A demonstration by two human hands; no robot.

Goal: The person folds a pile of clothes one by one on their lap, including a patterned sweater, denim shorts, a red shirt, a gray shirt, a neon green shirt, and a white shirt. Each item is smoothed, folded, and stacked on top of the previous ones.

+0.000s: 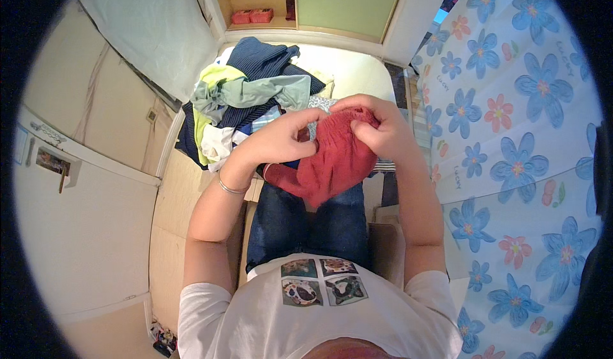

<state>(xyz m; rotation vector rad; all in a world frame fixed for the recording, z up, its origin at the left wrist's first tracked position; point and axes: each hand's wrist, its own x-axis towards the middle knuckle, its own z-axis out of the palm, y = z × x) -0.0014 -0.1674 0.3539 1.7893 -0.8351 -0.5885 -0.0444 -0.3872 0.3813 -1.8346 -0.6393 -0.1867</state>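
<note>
A red knitted garment [335, 162] hangs bunched above my lap. My left hand [289, 136] is at its upper left edge, thumb and fingers curled at the cloth. My right hand [378, 124] grips its gathered upper right edge, with the thumb on top of the fabric. Just beyond my hands lies a heap of clothes, among them a dark blue striped garment [263, 57], a grey-green garment [287, 91], a bright yellow-green one [220, 73] and a white cloth [218, 143]. The red garment hides part of the heap's near side.
Under the heap is a pale padded surface [359, 67]. Behind it stands a cabinet with a green sliding panel [349, 5] and red packets [252, 16] on its shelf. A flower-patterned curtain [517, 119] hangs close on the right; a white door [91, 225] is on the left.
</note>
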